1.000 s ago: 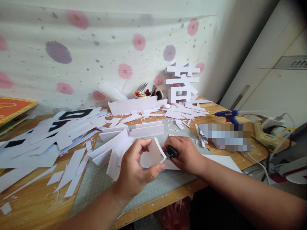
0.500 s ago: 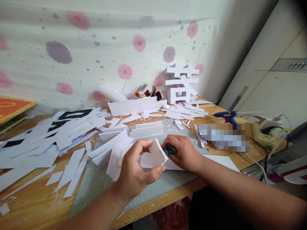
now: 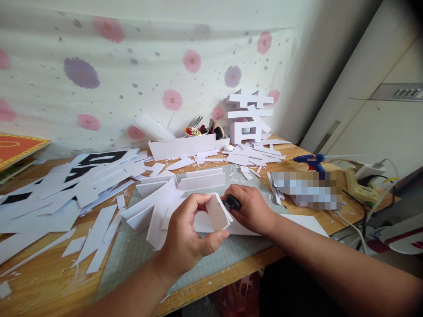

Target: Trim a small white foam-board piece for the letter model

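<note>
So the left hand [image 3: 185,237] is pinching a small white foam board piece [image 3: 216,213] upright over the grey cutting mat [image 3: 132,251], while the right hand [image 3: 253,209] is closed around a black cutter [image 3: 231,203] right against that piece's edge. Around them it's white offcuts [image 3: 95,185] all over the wooden table [image 3: 49,281], a blue glue gun [image 3: 310,160] off to the right, and a white cutout character [image 3: 251,116] standing at the back.

A pixelated patch [image 3: 306,190] right of the right hand [image 3: 253,210] hides something; that hand covers most of its black tool [image 3: 231,203].
</note>
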`<action>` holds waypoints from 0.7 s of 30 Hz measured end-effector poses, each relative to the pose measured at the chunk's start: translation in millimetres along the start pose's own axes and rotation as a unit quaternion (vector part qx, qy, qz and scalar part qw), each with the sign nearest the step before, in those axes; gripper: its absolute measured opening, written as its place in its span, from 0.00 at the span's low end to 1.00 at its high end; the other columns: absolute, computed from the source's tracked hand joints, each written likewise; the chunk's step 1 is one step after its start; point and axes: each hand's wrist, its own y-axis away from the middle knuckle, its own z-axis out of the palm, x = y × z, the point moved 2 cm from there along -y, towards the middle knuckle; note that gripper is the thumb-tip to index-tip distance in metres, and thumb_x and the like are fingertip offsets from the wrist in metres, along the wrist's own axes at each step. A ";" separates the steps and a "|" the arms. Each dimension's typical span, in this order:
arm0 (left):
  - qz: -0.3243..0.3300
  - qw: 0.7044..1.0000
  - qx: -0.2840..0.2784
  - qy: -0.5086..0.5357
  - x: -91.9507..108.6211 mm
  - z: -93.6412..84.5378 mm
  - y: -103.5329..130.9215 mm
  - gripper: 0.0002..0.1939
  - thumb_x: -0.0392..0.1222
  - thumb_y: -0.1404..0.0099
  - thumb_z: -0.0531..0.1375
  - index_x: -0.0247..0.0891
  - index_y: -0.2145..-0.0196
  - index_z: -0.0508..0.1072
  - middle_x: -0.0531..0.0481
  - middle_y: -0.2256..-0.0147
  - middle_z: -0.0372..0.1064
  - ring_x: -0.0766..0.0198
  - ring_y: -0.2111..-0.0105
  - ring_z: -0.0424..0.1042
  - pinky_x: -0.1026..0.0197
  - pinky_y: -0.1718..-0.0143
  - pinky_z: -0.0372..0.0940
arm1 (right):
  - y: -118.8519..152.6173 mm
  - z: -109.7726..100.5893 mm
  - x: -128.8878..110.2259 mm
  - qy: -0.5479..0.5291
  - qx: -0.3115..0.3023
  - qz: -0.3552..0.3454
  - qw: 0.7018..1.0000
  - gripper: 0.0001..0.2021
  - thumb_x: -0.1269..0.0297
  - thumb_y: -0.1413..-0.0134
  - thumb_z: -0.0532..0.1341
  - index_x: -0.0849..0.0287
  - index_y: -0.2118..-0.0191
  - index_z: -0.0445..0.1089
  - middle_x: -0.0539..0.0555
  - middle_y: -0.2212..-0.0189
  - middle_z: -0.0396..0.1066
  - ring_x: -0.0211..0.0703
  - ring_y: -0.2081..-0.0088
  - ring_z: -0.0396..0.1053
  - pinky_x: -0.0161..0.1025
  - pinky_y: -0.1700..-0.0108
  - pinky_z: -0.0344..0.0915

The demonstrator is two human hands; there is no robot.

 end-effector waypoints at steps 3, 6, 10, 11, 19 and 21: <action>-0.004 1.000 -0.001 0.007 0.9 0.1 -0.1 0.23 0.49 0.44 0.69 0.44 0.52 0.69 0.48 0.57 0.69 0.56 0.55 0.69 0.55 0.51 0.63 | -0.4 0.4 0.5 0.005 -0.005 0.008 1.000 0.02 0.67 0.43 0.59 0.58 0.67 0.66 0.53 0.73 0.73 0.41 0.72 0.69 0.35 0.69 0.59; -0.010 1.000 -0.008 0.016 1.2 -0.1 -0.8 0.24 0.49 0.44 0.69 0.43 0.52 0.69 0.47 0.56 0.69 0.55 0.53 0.69 0.55 0.50 0.63 | -0.8 -0.2 0.4 0.013 -0.008 0.019 1.000 0.02 0.67 0.43 0.59 0.58 0.67 0.66 0.52 0.73 0.73 0.40 0.72 0.69 0.34 0.69 0.59; -0.014 1.000 -0.014 0.017 1.2 0.0 -1.3 0.24 0.50 0.44 0.69 0.43 0.52 0.69 0.46 0.56 0.70 0.54 0.53 0.69 0.55 0.51 0.63 | -1.6 0.6 0.3 0.021 -0.015 0.033 0.999 0.01 0.68 0.44 0.60 0.58 0.67 0.66 0.53 0.73 0.73 0.42 0.71 0.70 0.36 0.69 0.59; -0.014 1.000 -0.013 0.016 1.8 0.4 -0.8 0.24 0.50 0.44 0.69 0.42 0.52 0.69 0.46 0.56 0.70 0.54 0.53 0.70 0.55 0.51 0.63 | -2.1 1.5 0.6 0.023 -0.017 0.036 0.999 0.01 0.69 0.45 0.60 0.58 0.67 0.66 0.53 0.72 0.73 0.43 0.71 0.71 0.36 0.69 0.59; 0.021 0.997 -0.032 -0.072 9.6 2.6 2.1 0.25 0.46 0.46 0.70 0.44 0.52 0.70 0.50 0.59 0.72 0.59 0.59 0.71 0.59 0.57 0.66 | -10.9 -5.0 26.9 0.084 -0.009 0.200 0.976 0.07 0.63 0.39 0.57 0.57 0.68 0.66 0.52 0.77 0.71 0.43 0.74 0.67 0.36 0.72 0.54; 0.012 0.993 0.013 -0.118 7.2 -1.3 -2.1 0.23 0.43 0.47 0.69 0.42 0.54 0.70 0.50 0.61 0.72 0.60 0.61 0.71 0.58 0.58 0.67 | -10.9 -10.3 38.8 0.079 -0.004 0.239 0.968 0.09 0.59 0.38 0.56 0.58 0.61 0.68 0.54 0.73 0.73 0.46 0.72 0.70 0.38 0.70 0.58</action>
